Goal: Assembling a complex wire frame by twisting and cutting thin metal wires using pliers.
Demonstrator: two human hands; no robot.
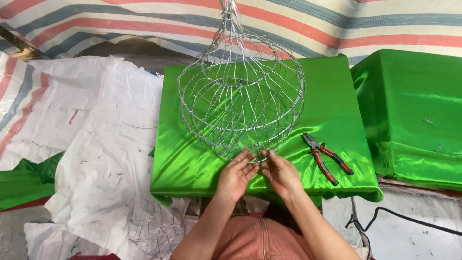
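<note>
Hanging over a green satin-covered table (pixel 192 159): a round wire basket (pixel 242 96), its wires gathered to a neck at the top, its bottom edge down at the hands. Left hand (pixel 236 175) and right hand (pixel 280 174) side by side just beneath it, fingertips pinched on the lowest wire loops at the near rim, fingers curled, palms otherwise empty. Just right of the right hand, apart from it, red-handled pliers (pixel 326 157) flat on the cloth. White sacking (pixel 110 159) spread to the left.

Left hand (pixel 234 175) and right hand (pixel 280 174) pinch the bottom rim of a hanging wire basket (pixel 242 98); pliers (pixel 326 158) lie on the green-draped bench (pixel 192 159).
</note>
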